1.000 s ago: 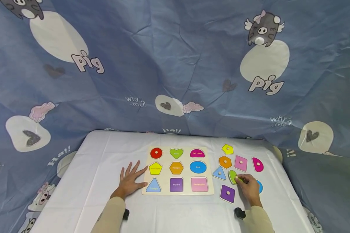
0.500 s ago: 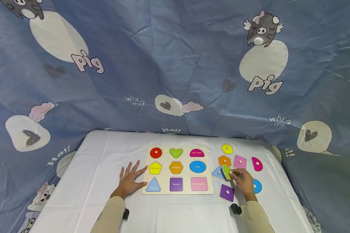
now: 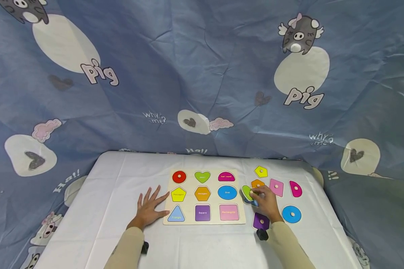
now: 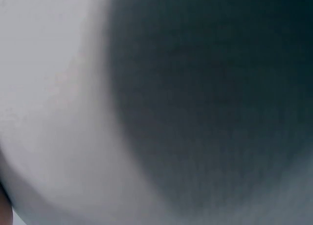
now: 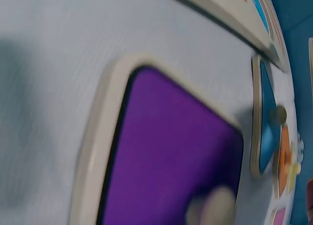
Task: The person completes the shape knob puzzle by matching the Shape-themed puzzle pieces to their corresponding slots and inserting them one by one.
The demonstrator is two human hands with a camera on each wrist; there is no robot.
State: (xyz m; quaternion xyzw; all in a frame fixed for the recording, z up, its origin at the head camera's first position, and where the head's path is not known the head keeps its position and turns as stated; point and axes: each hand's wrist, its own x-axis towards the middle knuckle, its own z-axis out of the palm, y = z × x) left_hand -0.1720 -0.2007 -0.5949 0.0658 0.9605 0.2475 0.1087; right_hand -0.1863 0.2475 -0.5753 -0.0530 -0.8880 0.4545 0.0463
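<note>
Between thumb and fingers my right hand (image 3: 268,201) pinches the knob of a green heart puzzle piece (image 3: 246,192), held tilted over the blue triangle piece (image 3: 251,203) just right of the puzzle board (image 3: 208,220). The purple square piece (image 3: 260,221) lies close below that hand; the right wrist view shows it large, with its knob at the bottom. My left hand (image 3: 150,210) rests with fingers spread flat on the white cloth, its thumb and index tip at the board's left edge. The red circle piece (image 3: 179,176) sits in its slot. The left wrist view is mostly dark and blurred.
Other knobbed pieces lie right of the board: a yellow pentagon (image 3: 261,171), an orange hexagon (image 3: 257,184) partly covered, a pink rectangle (image 3: 276,187), a magenta half round (image 3: 295,189) and a blue oval (image 3: 291,214). A blue patterned curtain (image 3: 202,74) hangs behind the table.
My right hand has lifted the green heart piece and carried it left, from among the loose pieces toward the board. The blue oval is now uncovered. My left hand has stayed in place.
</note>
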